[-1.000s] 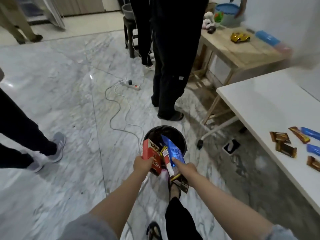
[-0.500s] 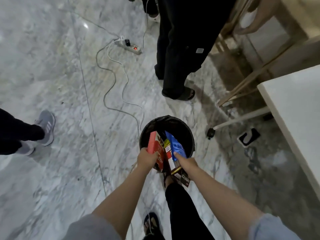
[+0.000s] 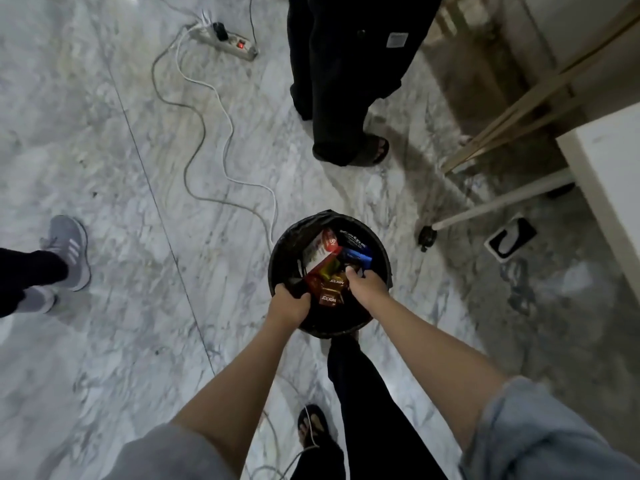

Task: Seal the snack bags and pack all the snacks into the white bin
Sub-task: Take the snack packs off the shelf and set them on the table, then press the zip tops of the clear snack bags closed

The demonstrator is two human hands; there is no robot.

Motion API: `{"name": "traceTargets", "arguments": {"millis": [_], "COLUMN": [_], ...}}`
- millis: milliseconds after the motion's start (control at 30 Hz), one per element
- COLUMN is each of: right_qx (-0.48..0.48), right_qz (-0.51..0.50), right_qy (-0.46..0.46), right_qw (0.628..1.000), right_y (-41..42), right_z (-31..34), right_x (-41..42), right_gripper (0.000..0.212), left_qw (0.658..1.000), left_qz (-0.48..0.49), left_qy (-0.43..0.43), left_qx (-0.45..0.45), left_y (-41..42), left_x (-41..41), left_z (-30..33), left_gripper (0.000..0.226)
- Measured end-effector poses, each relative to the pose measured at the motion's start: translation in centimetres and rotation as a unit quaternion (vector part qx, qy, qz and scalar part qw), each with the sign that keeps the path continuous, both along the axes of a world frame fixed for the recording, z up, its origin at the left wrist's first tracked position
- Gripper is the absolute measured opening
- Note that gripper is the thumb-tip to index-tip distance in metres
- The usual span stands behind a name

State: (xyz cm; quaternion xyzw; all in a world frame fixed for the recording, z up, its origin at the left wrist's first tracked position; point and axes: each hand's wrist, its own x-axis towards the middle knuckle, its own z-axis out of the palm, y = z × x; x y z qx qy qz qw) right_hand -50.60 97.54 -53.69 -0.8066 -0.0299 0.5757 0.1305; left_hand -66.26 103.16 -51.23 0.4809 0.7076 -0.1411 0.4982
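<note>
A round bin with a black liner (image 3: 381,258) stands on the marble floor right in front of me. Inside lie a red and white snack box (image 3: 322,249), brown Nextar packs (image 3: 332,292) and a blue pack (image 3: 358,257). My left hand (image 3: 289,304) is at the near left rim, its curled fingers gripping the black liner. My right hand (image 3: 367,285) reaches into the bin from the near right, with its fingers curled on the near end of the blue pack, beside the brown packs. The bin's bottom is hidden.
A person in black trousers and sandals (image 3: 346,133) stands just beyond the bin. A power strip (image 3: 225,43) and its cable (image 3: 207,140) trail across the floor at left. Another person's grey shoe (image 3: 69,251) is far left. A white table (image 3: 609,174) and its castor leg (image 3: 427,235) are at right.
My view tipped down over the bin. Both hands lowered the packs into it. My left hand let go of the red box, which now lies inside.
</note>
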Motion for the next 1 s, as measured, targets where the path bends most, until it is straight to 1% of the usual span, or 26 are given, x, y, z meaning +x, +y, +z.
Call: {"name": "traceTargets", "arguments": {"millis": [133,267,367,433,500,567,667,767,867,1000], "right_qx": [0.006,0.022,0.045,0.063,0.075,0.099,0.132,0.190,0.237,0.255], "right_qz": [0.012,0.020,0.015,0.008,-0.001,-0.014,-0.038,-0.096,-0.141,-0.196], "right_qy": [-0.013,-0.031,-0.038,-0.046,-0.064,-0.075,-0.094,-0.114,-0.129,-0.177], "right_qw": [1.000,0.999,0.998,0.997,0.995,0.992,0.986,0.971,0.953,0.930], "right_y": [-1.1,-2.9,-4.7,-6.1,-7.6,-9.6,-13.2,-17.7,-22.2,-27.7], "right_z": [1.2,3.1,5.5,7.1,9.0,11.2,14.7,17.8,20.9,24.6], "right_x": [-0.3,-1.0,-2.1,-3.1,-4.0,-5.1,-6.6,-7.5,-7.7,-6.3], "right_gripper": [0.061,0.056,0.034,0.036,0.044,0.038,0.040,0.037,0.043,0.047], "left_qw": [1.000,0.999,0.998,0.997,0.995,0.990,0.980,0.971,0.961,0.951], "left_qz": [-0.006,-0.016,-0.036,-0.048,-0.064,-0.089,-0.122,-0.145,-0.180,-0.217], "left_qy": [-0.013,-0.038,-0.048,-0.053,-0.065,-0.086,-0.121,-0.162,-0.177,-0.200], "left_qx": [0.000,0.010,0.022,0.035,0.050,0.071,0.098,0.101,0.109,0.095], "left_y": [-0.8,-2.0,-3.5,-4.9,-6.5,-8.4,-11.8,-15.6,-19.3,-24.2], "left_x": [-0.1,-0.3,-0.7,-1.1,-1.6,-2.0,-2.8,-3.1,-2.4,0.4], "left_z": [1.6,4.0,6.4,8.5,10.5,12.6,15.3,17.7,19.6,23.5], "left_gripper": [0.067,0.057,0.058,0.059,0.056,0.049,0.040,0.033,0.039,0.052]}}
